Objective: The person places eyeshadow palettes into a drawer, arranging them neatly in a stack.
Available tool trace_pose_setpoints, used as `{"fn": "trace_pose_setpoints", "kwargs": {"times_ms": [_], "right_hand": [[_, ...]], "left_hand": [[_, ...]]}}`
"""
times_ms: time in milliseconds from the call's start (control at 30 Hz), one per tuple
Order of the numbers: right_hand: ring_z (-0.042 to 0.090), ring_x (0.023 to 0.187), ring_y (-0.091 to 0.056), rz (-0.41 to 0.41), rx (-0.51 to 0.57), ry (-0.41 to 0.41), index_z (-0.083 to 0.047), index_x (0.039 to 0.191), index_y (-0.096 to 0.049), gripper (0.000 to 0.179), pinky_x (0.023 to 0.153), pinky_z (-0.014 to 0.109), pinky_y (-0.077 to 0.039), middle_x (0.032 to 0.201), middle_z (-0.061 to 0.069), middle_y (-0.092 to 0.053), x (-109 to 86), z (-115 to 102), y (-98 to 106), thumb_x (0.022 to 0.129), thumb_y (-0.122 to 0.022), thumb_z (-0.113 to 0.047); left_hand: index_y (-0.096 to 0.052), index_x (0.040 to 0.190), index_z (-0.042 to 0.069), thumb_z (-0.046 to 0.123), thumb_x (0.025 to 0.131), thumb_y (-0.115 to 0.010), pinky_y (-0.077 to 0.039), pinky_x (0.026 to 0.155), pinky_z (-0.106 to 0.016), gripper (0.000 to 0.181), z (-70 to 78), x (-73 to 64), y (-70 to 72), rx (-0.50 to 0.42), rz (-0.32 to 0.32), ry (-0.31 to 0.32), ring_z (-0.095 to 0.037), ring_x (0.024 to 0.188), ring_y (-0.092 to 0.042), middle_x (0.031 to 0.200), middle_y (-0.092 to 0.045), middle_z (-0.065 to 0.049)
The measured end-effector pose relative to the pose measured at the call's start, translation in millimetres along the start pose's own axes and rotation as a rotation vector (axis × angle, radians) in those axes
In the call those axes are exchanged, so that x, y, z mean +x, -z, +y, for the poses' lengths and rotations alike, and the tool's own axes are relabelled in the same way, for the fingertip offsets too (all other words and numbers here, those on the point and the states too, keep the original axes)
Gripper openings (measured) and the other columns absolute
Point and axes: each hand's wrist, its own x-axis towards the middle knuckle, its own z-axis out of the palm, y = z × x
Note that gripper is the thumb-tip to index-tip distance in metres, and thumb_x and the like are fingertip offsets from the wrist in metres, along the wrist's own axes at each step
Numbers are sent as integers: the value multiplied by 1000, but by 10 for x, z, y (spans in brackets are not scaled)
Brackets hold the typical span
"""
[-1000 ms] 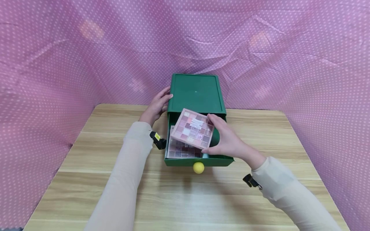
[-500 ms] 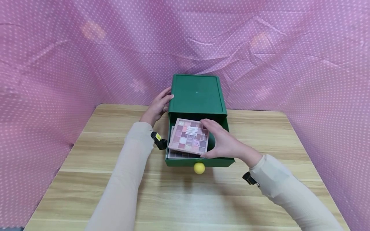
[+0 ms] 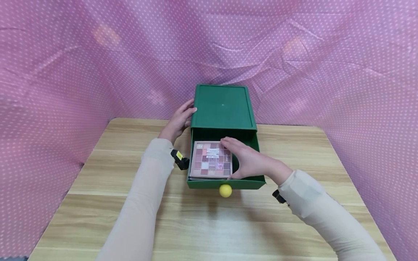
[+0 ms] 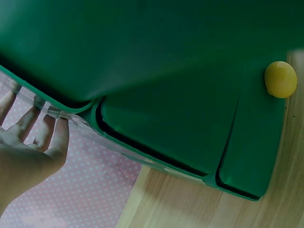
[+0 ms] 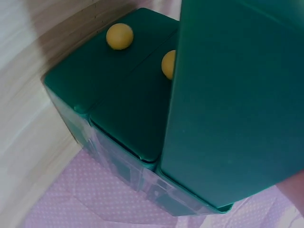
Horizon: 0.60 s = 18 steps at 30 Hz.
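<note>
A pink-framed eyeshadow palette [image 3: 213,159] with many colour squares lies flat in the left part of the pulled-out top drawer [image 3: 248,184] of a green drawer cabinet [image 3: 223,107]. My right hand [image 3: 249,159] pinches it by its right side, thumb at the near corner and fingers at the far one. A second palette is almost wholly hidden beneath it. My left hand [image 3: 179,121] rests against the cabinet's left side, its fairly straight fingers [image 4: 45,133] touching the wall in the left wrist view. The drawer blocks most of the right hand in the right wrist view.
The cabinet stands at the back of a wooden table [image 3: 209,232], with pink dotted cloth [image 3: 209,43] behind and beside it. A yellow round knob [image 3: 225,190] sticks out from the drawer front. Lower closed drawers [image 5: 128,109] show in the right wrist view.
My right hand has lowered the palette from a tilted position into the drawer and turned it straight, over the other palette. The left hand has stayed at the cabinet's side.
</note>
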Motion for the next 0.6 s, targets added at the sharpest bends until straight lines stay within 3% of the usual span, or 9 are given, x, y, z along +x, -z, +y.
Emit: {"fn": "trace_pose_setpoints", "kwargs": {"times_ms": [200, 600], "right_hand": [[23, 127, -13, -21, -101, 24, 1, 133, -25, 97, 96, 34, -26, 138, 12, -24, 24, -20, -4, 59, -79, -31], [22, 127, -13, -67, -94, 7, -2, 134, -26, 94, 95, 35, -27, 140, 10, -20, 17, -13, 8, 62, -77, -33]], "left_hand": [[-38, 131, 22, 20, 87, -52, -40, 83, -37, 47, -7, -6, -8, 0, 12, -4, -21, 106, -44, 131, -35, 2], [-37, 131, 23, 21, 87, -52, -39, 83, -37, 47, -10, -1, -9, 12, 10, -4, -21, 106, -43, 131, -35, 2]]}}
